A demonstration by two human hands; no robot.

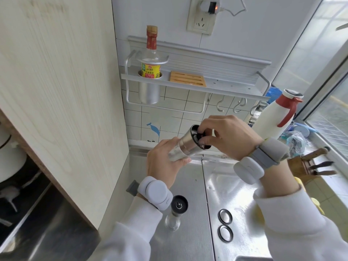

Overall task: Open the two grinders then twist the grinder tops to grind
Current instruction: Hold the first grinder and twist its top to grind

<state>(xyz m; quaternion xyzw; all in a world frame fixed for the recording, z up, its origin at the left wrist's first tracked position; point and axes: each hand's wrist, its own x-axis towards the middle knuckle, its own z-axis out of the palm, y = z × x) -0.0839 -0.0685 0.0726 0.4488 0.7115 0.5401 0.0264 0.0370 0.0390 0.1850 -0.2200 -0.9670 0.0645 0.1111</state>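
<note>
Steel grinder (186, 147) gripped by left hand (163, 161), right hand (229, 136) pinching its black top (202, 138); caps (225, 216) look off, second grinder (176, 213) waits.

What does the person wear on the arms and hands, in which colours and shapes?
Both arms have long white sleeves. The left hand and right hand are bare, without gloves. Each wrist carries a pale grey band of rounded, padded blocks: the left band and the right band, each with a darker grey strap.
</note>
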